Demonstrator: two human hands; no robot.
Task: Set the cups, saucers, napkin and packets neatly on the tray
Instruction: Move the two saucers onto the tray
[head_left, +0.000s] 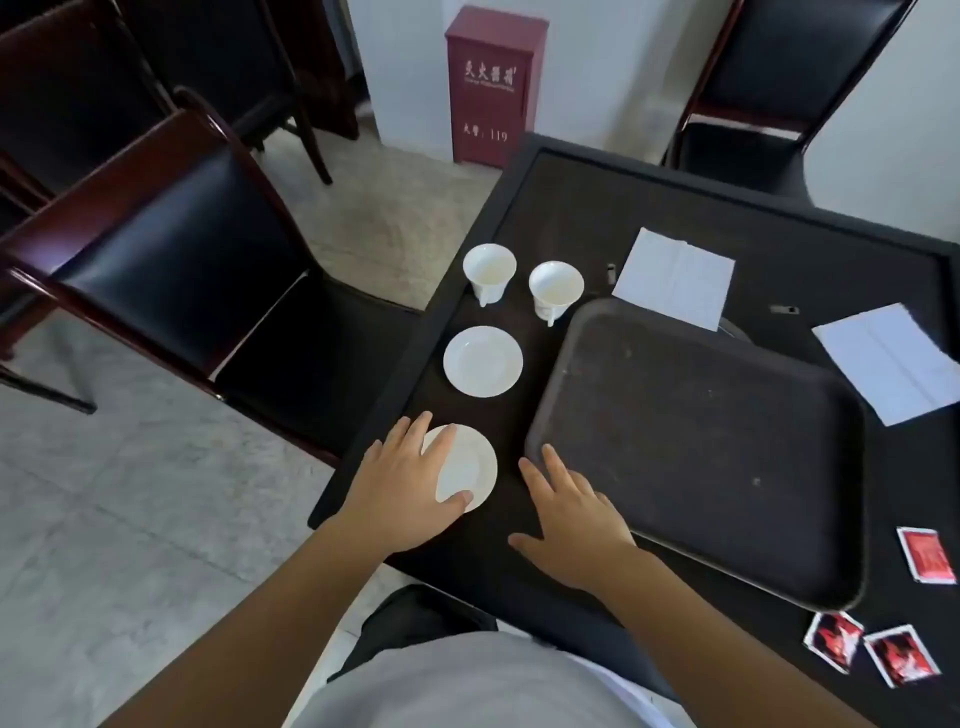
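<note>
A dark brown tray (701, 452) lies empty in the middle of the black table (597, 208). To its left stand two white cups (489, 273) (556, 288), with one white saucer (483, 361) nearer me. My left hand (400, 493) spans a second saucer (467, 467), fingers on its far rim and thumb on its near rim. My right hand (571, 525) rests flat with fingers spread, beside the tray's near left corner. Two white napkins (675, 278) (888, 361) lie beyond and right of the tray. Three red packets (927, 561) (834, 642) (901, 654) lie at the near right.
A dark chair (182, 260) stands close to the table's left edge, and another chair (779, 78) at the far side. A red cabinet (493, 88) stands on the floor by the wall. The table's edge runs just left of the saucers.
</note>
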